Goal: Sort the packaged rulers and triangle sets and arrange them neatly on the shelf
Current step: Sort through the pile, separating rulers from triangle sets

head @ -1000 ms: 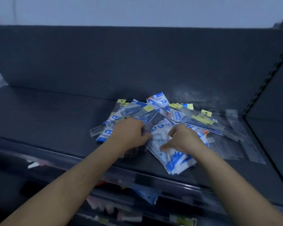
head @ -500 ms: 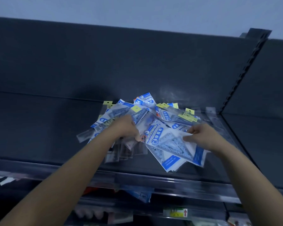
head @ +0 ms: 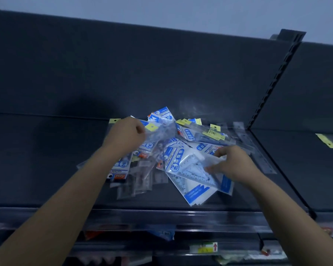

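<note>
Now in hand: sorting, and early by the look of it. The pile (head: pixel 171 148) of packaged rulers and triangle sets lies jumbled at the middle of the shelf (head: pixel 46 160), with nothing yet in rows.
Triangle set: one blue-and-white triangle-set packet (head: pixel 192 169) sits on top at the pile's near right. The right hand (head: pixel 236 164) pinches its far edge, thumb and fingers closed on the plastic.
Ruler sleeves: the left hand (head: pixel 126 135) is curled round a bunch of clear ruler sleeves (head: pixel 142 175) that fans toward the shelf's front edge. How many it holds cannot be told.
Loose ruler: a single sleeve (head: pixel 252 148) lies at the pile's right fringe, near the slotted upright (head: pixel 277 79).
Next move, as judged: draw the triangle set free of the heap without dragging its slick neighbours along, then give each kind its own spot. The shelf left of the pile looks the likeliest ground.
Surface: a dark, flat shelf with a clear front lip and a dark back panel (head: pixel 142 73) behind.
Room: a pale wall (head: pixel 161 12) above. The neighbouring bay to the right holds a yellow-tagged packet (head: pixel 329 141). A lower shelf carries a price label (head: pixel 204 247) and dimly lit stock.
</note>
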